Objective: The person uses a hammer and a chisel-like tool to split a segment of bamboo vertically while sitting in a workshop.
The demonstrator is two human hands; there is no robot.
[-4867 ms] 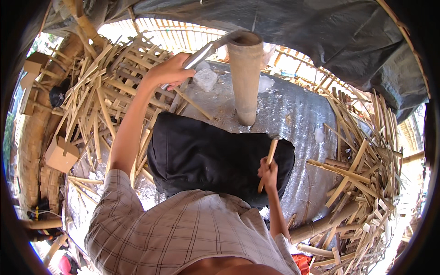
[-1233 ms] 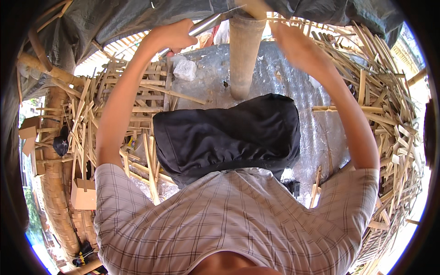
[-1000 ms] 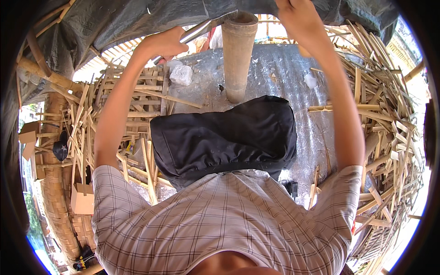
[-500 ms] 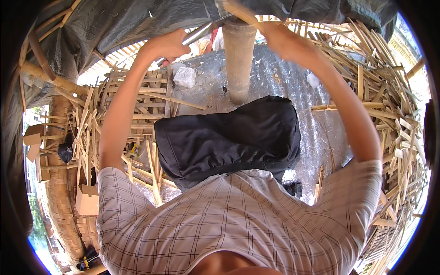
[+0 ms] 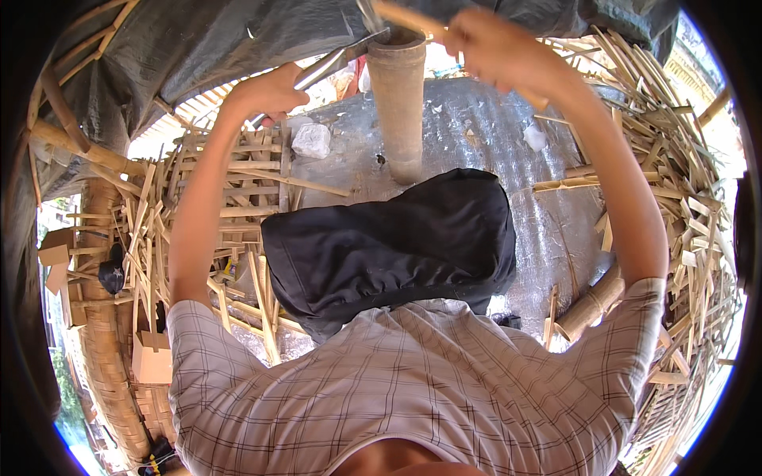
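A thick bamboo section [image 5: 397, 111] stands upright in front of me. My left hand [image 5: 268, 94] is closed around the metal handle of a large knife. The knife's blade [image 5: 337, 59] reaches to the bamboo's top rim and appears to touch it. My right hand [image 5: 504, 51] grips the wooden handle of a hammer [image 5: 409, 17]. The hammer's metal head lies close above the knife's tip, partly cut off by the frame's top edge, so I cannot tell whether they touch.
Black cloth [image 5: 389, 246] covers my lap. Split bamboo strips [image 5: 683, 206] are heaped at the right, and a slatted bamboo panel [image 5: 258, 174] lies at the left. A white lump [image 5: 311, 140] rests on the silvery sheet [image 5: 468, 143]. A bamboo piece [image 5: 591, 305] lies by my right elbow.
My right hand has moved slightly up, and the hammer's head has shifted left over the knife. Both hands keep their grips. The whole view has shifted slightly.
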